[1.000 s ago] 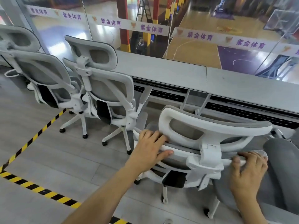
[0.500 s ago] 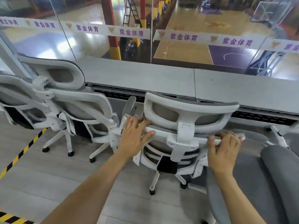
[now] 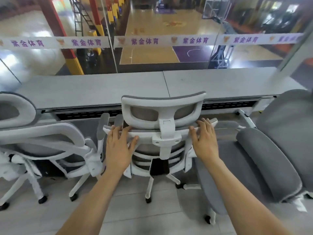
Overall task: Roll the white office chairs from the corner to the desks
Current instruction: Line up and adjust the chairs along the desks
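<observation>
A long pale grey desk [image 3: 101, 89] runs below a glass wall. A white-framed office chair with grey mesh back [image 3: 162, 116] stands at the middle of its near edge, facing it, between a matching white chair [image 3: 50, 141] and a grey padded chair [image 3: 254, 158]. The left hand [image 3: 118, 145] and right hand [image 3: 205, 141] press its backrest's top rail, fingers spread and nearly straight.

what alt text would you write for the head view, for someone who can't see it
A person's left hand and right hand rest on the backrest top of a white office chair facing a grey desk. Another white chair stands to its left, a grey chair to its right; a basketball court lies beyond.
</observation>
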The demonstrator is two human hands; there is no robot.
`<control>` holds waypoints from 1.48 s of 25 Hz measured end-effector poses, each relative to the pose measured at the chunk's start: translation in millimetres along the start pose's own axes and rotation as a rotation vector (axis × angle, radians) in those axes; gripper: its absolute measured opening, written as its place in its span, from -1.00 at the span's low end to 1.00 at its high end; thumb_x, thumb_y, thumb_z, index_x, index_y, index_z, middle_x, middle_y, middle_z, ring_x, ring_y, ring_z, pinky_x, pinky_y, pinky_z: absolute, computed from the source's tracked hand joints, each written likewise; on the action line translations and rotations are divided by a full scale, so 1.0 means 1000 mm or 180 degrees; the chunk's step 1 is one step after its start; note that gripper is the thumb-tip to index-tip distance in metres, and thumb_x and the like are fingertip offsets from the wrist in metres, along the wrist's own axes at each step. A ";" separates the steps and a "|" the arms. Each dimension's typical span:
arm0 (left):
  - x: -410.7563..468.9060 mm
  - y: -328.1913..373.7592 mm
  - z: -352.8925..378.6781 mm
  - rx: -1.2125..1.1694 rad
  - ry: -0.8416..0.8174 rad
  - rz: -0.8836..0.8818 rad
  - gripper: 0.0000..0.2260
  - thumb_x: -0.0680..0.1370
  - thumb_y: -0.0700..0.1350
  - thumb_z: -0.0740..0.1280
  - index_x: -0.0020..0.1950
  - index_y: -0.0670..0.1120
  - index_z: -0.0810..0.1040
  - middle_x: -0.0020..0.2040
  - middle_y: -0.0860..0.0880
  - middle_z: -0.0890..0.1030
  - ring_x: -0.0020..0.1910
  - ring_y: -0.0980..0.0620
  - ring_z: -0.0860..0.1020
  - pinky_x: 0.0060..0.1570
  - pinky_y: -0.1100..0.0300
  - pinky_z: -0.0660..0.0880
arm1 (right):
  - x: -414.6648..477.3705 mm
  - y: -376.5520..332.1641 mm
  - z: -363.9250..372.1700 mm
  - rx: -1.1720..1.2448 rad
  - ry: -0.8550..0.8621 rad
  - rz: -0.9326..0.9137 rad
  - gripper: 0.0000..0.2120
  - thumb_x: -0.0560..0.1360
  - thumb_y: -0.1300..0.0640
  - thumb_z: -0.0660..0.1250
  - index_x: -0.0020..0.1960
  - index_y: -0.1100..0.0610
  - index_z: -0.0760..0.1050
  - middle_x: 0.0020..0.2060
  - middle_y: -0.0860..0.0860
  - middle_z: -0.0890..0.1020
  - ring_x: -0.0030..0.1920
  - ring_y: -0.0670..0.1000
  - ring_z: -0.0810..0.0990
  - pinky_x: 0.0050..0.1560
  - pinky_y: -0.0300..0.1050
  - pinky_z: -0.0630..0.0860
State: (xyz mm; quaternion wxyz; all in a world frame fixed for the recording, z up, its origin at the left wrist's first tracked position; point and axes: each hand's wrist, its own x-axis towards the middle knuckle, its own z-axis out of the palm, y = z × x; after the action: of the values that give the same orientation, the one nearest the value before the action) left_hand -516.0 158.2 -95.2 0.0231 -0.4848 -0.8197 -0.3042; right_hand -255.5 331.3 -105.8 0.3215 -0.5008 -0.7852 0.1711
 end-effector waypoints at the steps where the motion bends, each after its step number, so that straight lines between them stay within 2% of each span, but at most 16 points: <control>1: -0.008 0.006 -0.003 -0.0038 -0.0005 0.0013 -0.59 0.59 -0.05 0.34 0.43 -0.02 0.41 0.41 -0.13 0.38 0.51 -0.21 0.23 0.43 -0.18 0.28 | -0.009 -0.005 -0.004 0.0091 0.0004 0.0038 -0.55 0.69 -0.11 0.14 0.46 0.14 0.37 0.52 0.08 0.37 0.60 0.05 0.16 0.59 0.08 0.16; 3: -0.025 0.018 -0.009 -0.0134 -0.0063 0.0146 -0.53 0.52 -0.18 0.38 0.43 -0.06 0.41 0.44 -0.14 0.36 0.44 -0.21 0.30 0.38 -0.15 0.33 | -0.033 -0.013 -0.015 0.0224 0.0001 0.0027 -0.59 0.66 0.09 0.21 0.49 0.10 0.35 0.51 0.03 0.36 0.56 0.00 0.22 0.56 0.00 0.21; 5: -0.040 0.031 -0.011 -0.0258 -0.0152 0.0342 -0.57 0.49 -0.18 0.39 0.35 -0.08 0.46 0.39 -0.11 0.40 0.34 -0.17 0.37 0.32 -0.12 0.38 | -0.060 -0.019 -0.027 0.0241 -0.0024 0.0084 -0.57 0.61 0.20 0.24 0.47 0.07 0.37 0.47 0.00 0.41 0.49 -0.01 0.30 0.50 -0.02 0.29; 8: -0.058 0.062 -0.004 -0.0551 -0.0400 0.0687 -0.66 0.49 -0.16 0.39 0.27 -0.05 0.50 0.26 -0.06 0.48 0.21 -0.12 0.43 0.22 -0.09 0.42 | -0.100 -0.015 -0.051 0.0119 0.0182 0.0399 -0.60 0.61 0.16 0.25 0.44 0.00 0.39 0.39 -0.05 0.46 0.37 0.00 0.43 0.39 0.03 0.40; 10: -0.073 0.094 0.003 -0.0783 -0.0692 0.0743 -0.71 0.53 -0.12 0.36 0.25 -0.02 0.49 0.23 -0.01 0.47 0.17 -0.06 0.41 0.20 -0.02 0.42 | -0.119 -0.006 -0.077 0.0104 0.0351 0.0512 -0.63 0.62 0.12 0.26 0.42 -0.02 0.41 0.32 -0.07 0.48 0.29 -0.01 0.49 0.30 0.04 0.46; 13: -0.100 0.152 0.016 -0.0924 -0.0951 0.1029 -0.75 0.56 -0.07 0.34 0.23 0.00 0.49 0.21 0.06 0.45 0.15 -0.02 0.43 0.19 0.05 0.42 | -0.143 0.024 -0.128 0.0028 0.0679 0.0613 -0.65 0.61 0.11 0.27 0.39 0.01 0.45 0.28 -0.07 0.51 0.25 0.01 0.52 0.27 0.08 0.48; 17: -0.135 0.236 0.046 -0.1128 -0.1062 0.1438 -0.78 0.56 -0.07 0.34 0.20 -0.01 0.51 0.17 0.07 0.47 0.09 0.08 0.39 0.20 0.08 0.40 | -0.171 0.085 -0.202 0.0010 0.1036 0.0710 -0.66 0.57 0.10 0.30 0.34 0.00 0.50 0.26 -0.09 0.56 0.25 0.00 0.53 0.31 0.04 0.45; 22: -0.199 0.364 0.096 -0.1170 -0.1242 0.1708 -0.79 0.58 -0.04 0.32 0.21 0.02 0.51 0.18 0.09 0.46 0.12 0.05 0.44 0.15 0.17 0.35 | -0.213 0.186 -0.304 -0.0186 0.1225 0.0825 -0.68 0.58 0.13 0.33 0.34 0.00 0.51 0.25 -0.09 0.57 0.25 -0.03 0.51 0.27 -0.08 0.43; 26: -0.245 0.448 0.131 -0.1180 -0.1405 0.1798 -0.78 0.57 -0.05 0.32 0.21 0.03 0.51 0.17 0.12 0.46 0.08 0.11 0.39 0.16 0.19 0.35 | -0.240 0.264 -0.370 -0.0202 0.1144 0.1141 -0.67 0.59 0.10 0.29 0.34 -0.04 0.50 0.27 -0.12 0.55 0.28 -0.06 0.49 0.28 -0.04 0.45; 31: -0.260 0.535 0.177 -0.1133 -0.1574 0.1813 -0.79 0.56 -0.03 0.31 0.20 0.06 0.51 0.18 0.12 0.47 0.13 0.04 0.43 0.20 0.13 0.38 | -0.248 0.336 -0.425 -0.0186 0.1153 0.1320 -0.66 0.61 0.11 0.31 0.37 -0.06 0.47 0.24 -0.23 0.47 0.26 -0.19 0.40 0.31 0.04 0.47; 34: -0.254 0.588 0.212 -0.1182 -0.1592 0.1847 -0.78 0.58 -0.01 0.30 0.21 0.04 0.50 0.19 0.11 0.48 0.13 0.04 0.44 0.21 0.12 0.38 | -0.235 0.384 -0.447 -0.0215 0.1066 0.1413 -0.64 0.61 0.05 0.32 0.39 -0.08 0.45 0.32 -0.16 0.49 0.34 -0.07 0.43 0.33 0.07 0.46; 37: -0.243 0.637 0.257 -0.1281 -0.1660 0.1741 -0.72 0.61 0.03 0.28 0.31 0.04 0.45 0.25 0.10 0.47 0.22 0.05 0.43 0.25 0.17 0.34 | -0.219 0.434 -0.467 -0.0283 0.0948 0.1416 -0.63 0.61 0.02 0.31 0.41 -0.09 0.44 0.34 -0.12 0.49 0.38 -0.06 0.42 0.38 0.04 0.43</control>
State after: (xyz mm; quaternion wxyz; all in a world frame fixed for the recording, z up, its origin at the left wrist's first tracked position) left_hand 193.7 322.1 -81.3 -0.2002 -0.7398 -0.5636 -0.3080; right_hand 418.2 300.7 -92.2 0.3657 -0.6943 -0.6066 0.1274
